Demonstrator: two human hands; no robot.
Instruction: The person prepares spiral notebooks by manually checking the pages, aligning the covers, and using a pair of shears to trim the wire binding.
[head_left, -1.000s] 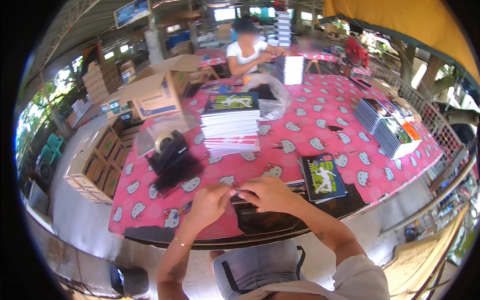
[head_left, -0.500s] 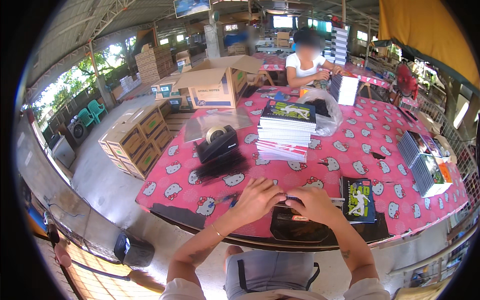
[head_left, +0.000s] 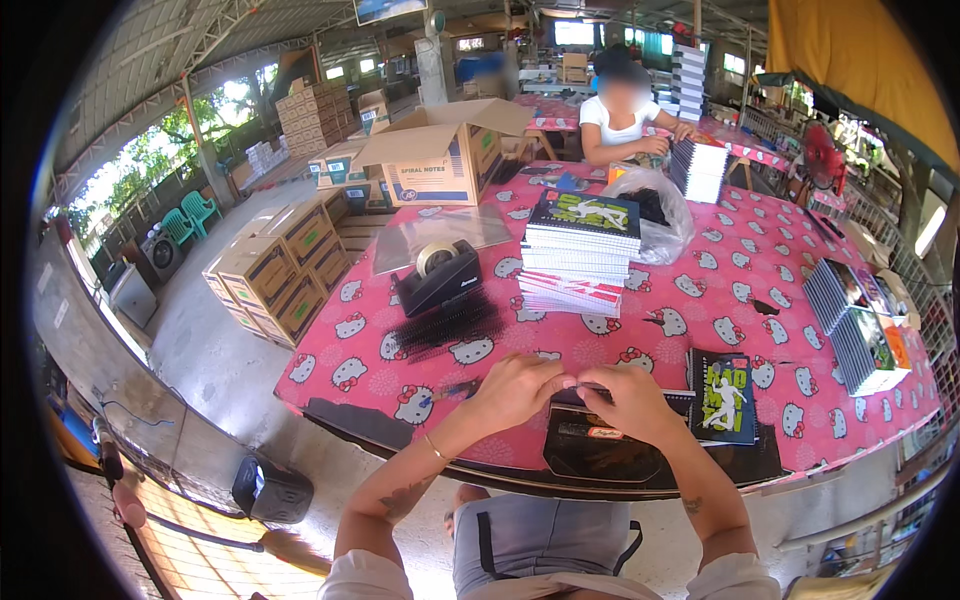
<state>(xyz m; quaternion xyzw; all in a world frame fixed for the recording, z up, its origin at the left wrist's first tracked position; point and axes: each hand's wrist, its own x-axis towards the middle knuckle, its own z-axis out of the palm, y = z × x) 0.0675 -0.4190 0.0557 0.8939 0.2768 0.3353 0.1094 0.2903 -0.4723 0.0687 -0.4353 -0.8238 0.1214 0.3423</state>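
My left hand (head_left: 518, 392) and my right hand (head_left: 632, 404) meet just above the front edge of the table, thumbs and fingers pinched together. What they pinch is small, dark and mostly hidden. Past my right hand sticks out a thin strip with a dark and white edge (head_left: 680, 394). Below the hands lies a glossy black board (head_left: 605, 455) with a small label. To the right is a spiral notebook (head_left: 723, 400) with a white figure on its dark cover. A stack of notebooks (head_left: 575, 255) stands beyond my hands.
Left of the stack are a tape dispenser (head_left: 437, 280) and a pile of black binding coils (head_left: 450, 322). An open carton (head_left: 440, 170) stands farther back. More notebooks (head_left: 855, 325) sit at the right. Across the table (head_left: 700, 325), a person (head_left: 622, 122) handles upright notebooks (head_left: 698, 172).
The view has shifted slightly, so the table's things appear a little to the right. Both hands stay together, with fingers pinched; the dark piece between them shows less now.
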